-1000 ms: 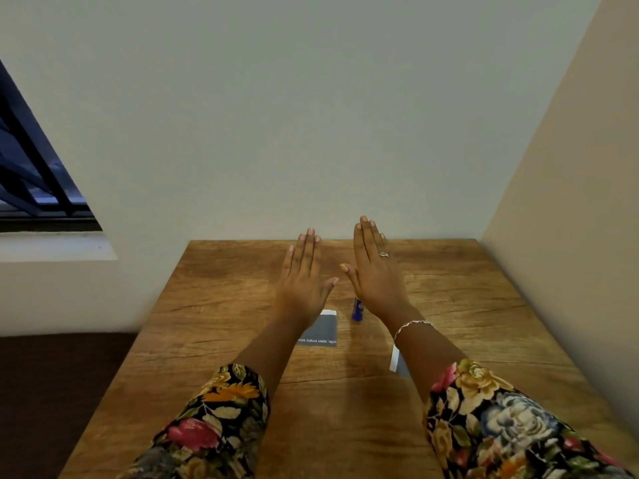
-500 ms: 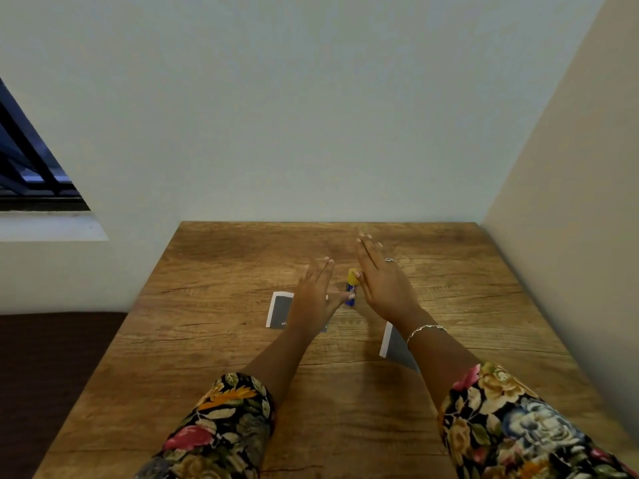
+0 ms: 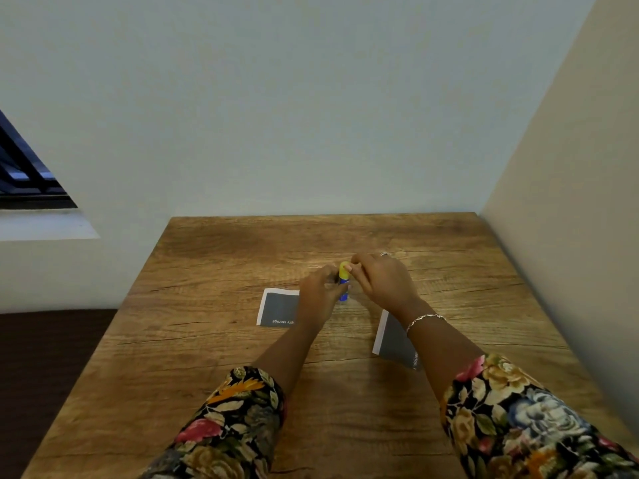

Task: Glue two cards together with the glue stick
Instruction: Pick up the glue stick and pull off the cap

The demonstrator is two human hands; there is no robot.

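Observation:
A blue glue stick (image 3: 343, 288) with a yellow cap stands upright on the wooden table (image 3: 214, 340). My left hand (image 3: 320, 292) grips its blue body. The fingers of my right hand (image 3: 382, 280) pinch the yellow cap. A grey card with a white border (image 3: 278, 307) lies flat to the left, partly under my left hand. A second grey card (image 3: 392, 337) lies to the right, partly hidden under my right forearm.
The table stands in a corner, with a pale wall behind and a beige wall on the right. A window and its sill (image 3: 41, 226) are at the left. Dark floor (image 3: 45, 357) lies beyond the table's left edge.
Both hands were raised flat and open above the table; they have dropped and closed on the glue stick. The view has tilted down, so both cards show more fully.

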